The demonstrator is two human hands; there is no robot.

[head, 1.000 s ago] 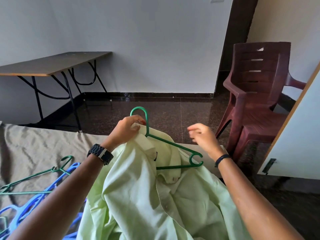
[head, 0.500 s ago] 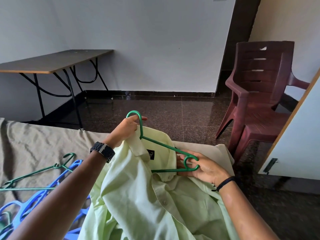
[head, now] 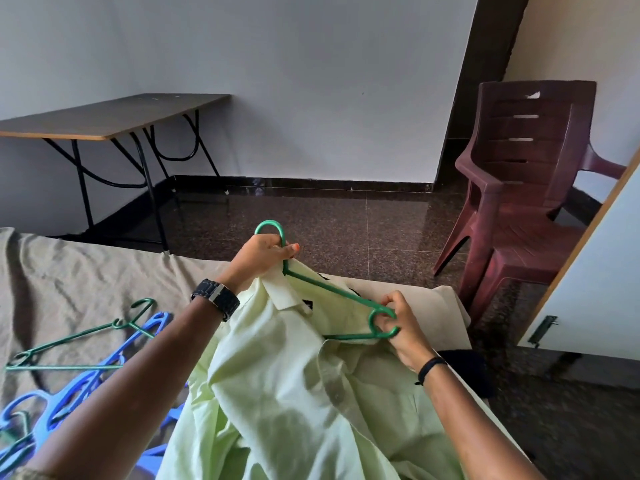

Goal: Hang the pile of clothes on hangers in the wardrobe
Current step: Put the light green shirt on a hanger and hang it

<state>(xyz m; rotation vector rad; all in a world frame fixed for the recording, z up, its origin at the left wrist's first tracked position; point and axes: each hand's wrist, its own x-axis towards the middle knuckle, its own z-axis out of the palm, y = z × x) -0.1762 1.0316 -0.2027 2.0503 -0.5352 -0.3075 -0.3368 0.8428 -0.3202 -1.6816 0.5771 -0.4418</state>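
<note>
Pale green shirt [head: 304, 393] lies heaped on the bed [head: 86, 289], collar end up toward the green hanger [head: 332, 292] that's partly threaded into it. L hand [head: 258, 259] has its fingers curled round the hanger neck just under the hook, pinching the collar fabric w/ it. R hand [head: 398, 327] grips the hanger's right shoulder end, fingers wrapped round the curled notch, w/ shirt cloth right below it. Hanger's long axis runs from L hand down-right to R hand, so the exposed arm lies outside the shirt on that side; the shirt's right shoulder sits directly under R hand, which is the nearer one for it. Judging from this, next move prob needs that shoulder pulled up over the hanger end while L hand steadies the neck. Spare green and blue hangers [head: 79, 386] lie on the bed left of the shirt. White wardrobe door [head: 595, 289] stands right of the shirt, past the bed edge.
</note>
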